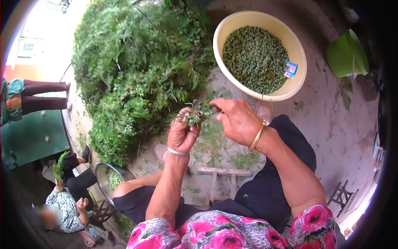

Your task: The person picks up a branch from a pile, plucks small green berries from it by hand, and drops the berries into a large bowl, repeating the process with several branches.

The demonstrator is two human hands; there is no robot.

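Note:
My left hand (182,137), with a silver bangle at the wrist, pinches a small cluster of conifer sprigs (194,118) bearing greenish cones and brown twigs. Just right of the cluster is my right hand (239,121), wearing a gold bangle. Its thumb and forefinger point at the sprigs; whether anything lies between them is hard to see. Beyond my hands stands a cream plastic basin (219,57), filled with many small green cones (255,59). A large heap of cut conifer branches (140,62) rises at the upper left.
A metal bowl (99,179) with pale green pieces sits by my left knee. At the lower left, a seated person (67,208) holds up a sprig (59,168). Another person (43,95) stands at far left. A green bucket (346,56) and wooden stool (342,196) are at right.

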